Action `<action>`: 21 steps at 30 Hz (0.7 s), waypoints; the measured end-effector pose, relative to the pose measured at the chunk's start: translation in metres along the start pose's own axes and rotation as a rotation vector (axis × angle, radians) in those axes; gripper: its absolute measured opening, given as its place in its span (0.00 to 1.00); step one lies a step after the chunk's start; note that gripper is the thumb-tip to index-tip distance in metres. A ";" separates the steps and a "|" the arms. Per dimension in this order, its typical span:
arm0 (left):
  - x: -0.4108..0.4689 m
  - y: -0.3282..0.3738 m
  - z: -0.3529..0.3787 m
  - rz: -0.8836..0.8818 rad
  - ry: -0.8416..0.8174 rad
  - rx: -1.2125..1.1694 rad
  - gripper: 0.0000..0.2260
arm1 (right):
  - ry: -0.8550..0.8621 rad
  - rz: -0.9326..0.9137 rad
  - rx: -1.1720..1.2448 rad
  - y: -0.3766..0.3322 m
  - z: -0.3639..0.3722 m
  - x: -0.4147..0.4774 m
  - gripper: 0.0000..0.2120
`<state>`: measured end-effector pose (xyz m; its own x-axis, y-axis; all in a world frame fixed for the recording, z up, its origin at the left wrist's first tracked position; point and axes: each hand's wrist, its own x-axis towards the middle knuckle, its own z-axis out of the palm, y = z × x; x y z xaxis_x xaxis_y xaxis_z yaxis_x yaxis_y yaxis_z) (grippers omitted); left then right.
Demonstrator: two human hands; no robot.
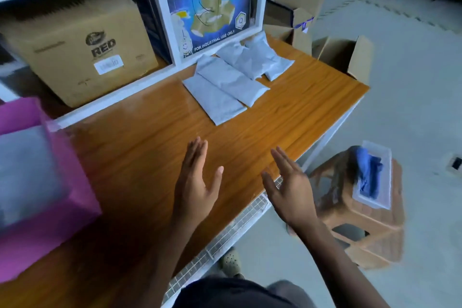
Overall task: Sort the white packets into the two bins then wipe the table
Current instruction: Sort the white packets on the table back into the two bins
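White packets (232, 80) sit heaped at the table's (140, 157) far side, unsorted. Our left hand (197, 182) and right hand (290, 190) hover apart, fingers straight, empty. Sorting and wiping lie ahead, we reckon.

Dim, cool, bluish light fills the scene. A pale sheen streaks the glossy orange-brown wooden worktop (150, 157) beyond the fingers (197, 150), which look fairly sharp. Left of them the translucent pink plastic bin (75, 182) smears with motion blur. Right of them the brown woven-pattern plastic stool (375, 227) is blurred too. Straight lines bow towards the frame edges.
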<state>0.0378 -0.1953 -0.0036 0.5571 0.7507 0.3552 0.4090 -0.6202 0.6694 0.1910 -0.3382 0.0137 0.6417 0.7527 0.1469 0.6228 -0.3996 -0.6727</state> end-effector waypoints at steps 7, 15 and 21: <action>0.091 -0.007 0.047 -0.123 0.073 0.083 0.27 | -0.037 -0.065 0.045 0.024 -0.004 0.123 0.23; 0.201 -0.023 0.095 -0.322 0.217 0.160 0.22 | -0.105 -0.318 0.060 0.035 0.007 0.275 0.19; 0.265 -0.047 0.142 -0.541 0.233 0.195 0.24 | -0.087 -0.570 -0.113 0.033 0.061 0.363 0.21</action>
<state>0.2686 0.0006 -0.0335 0.0702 0.9867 0.1467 0.7263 -0.1514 0.6705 0.4172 -0.0466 0.0001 0.1556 0.9035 0.3993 0.9057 0.0309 -0.4228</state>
